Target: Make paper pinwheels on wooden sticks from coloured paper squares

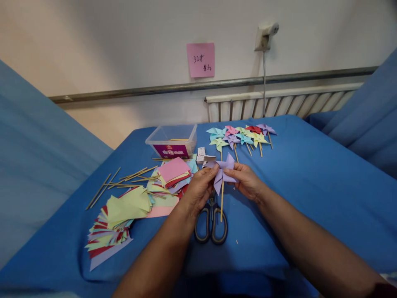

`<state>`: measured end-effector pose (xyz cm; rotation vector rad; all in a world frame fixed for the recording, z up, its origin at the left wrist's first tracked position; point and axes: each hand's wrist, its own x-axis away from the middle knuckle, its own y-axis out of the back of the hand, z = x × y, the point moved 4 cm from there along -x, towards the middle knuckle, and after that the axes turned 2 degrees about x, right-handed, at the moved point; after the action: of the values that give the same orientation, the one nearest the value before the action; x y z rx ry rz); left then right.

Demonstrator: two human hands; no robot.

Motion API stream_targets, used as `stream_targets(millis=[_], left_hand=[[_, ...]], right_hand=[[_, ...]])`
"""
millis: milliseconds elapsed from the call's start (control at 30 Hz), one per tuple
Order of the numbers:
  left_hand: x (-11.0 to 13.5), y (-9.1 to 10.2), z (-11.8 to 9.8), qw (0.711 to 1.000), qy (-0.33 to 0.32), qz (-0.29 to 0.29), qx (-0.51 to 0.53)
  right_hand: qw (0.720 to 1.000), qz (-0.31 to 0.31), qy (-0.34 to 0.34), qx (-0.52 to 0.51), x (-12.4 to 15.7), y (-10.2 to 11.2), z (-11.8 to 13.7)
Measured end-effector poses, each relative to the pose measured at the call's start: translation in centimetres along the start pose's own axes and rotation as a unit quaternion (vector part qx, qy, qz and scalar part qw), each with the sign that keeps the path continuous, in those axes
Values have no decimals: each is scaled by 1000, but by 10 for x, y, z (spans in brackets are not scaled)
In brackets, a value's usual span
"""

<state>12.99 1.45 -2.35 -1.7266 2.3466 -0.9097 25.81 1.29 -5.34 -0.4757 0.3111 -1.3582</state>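
Both hands hold a purple paper pinwheel (219, 181) above the table, its wooden stick (222, 203) hanging down toward me. My left hand (201, 185) pinches the left blades between thumb and fingers. On the other side, my right hand (247, 179) is closed on the right blade, thumb near the centre pin. Below the pinwheel lies a pair of scissors (207, 237) with dark handles, blades partly hidden by the hands. Just beyond my left hand sit small white boxes (201, 152).
Finished pinwheels (245, 138) in several colours lie at the back right. A clear plastic box (171, 142) with sticks stands at the back. Left are coloured paper sheets (128, 207), a pink-topped stack (174, 169) and loose sticks (104, 190). Blue curtains (40, 136) hang on both sides.
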Motion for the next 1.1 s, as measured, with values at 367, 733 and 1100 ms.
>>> stream_targets(millis=[367,733,1100], left_hand=[[-3,5,-2,998,-37,-5,-51],[-7,16,-4,997,-46,-66,-22],[-11,22,-6,994,-55,-80,50]], right_hand=[[999,-12,14,40,1,-6,-4],[993,-57,53,84,1,-4,-2],[942,-106,179,263,4,-5,2]])
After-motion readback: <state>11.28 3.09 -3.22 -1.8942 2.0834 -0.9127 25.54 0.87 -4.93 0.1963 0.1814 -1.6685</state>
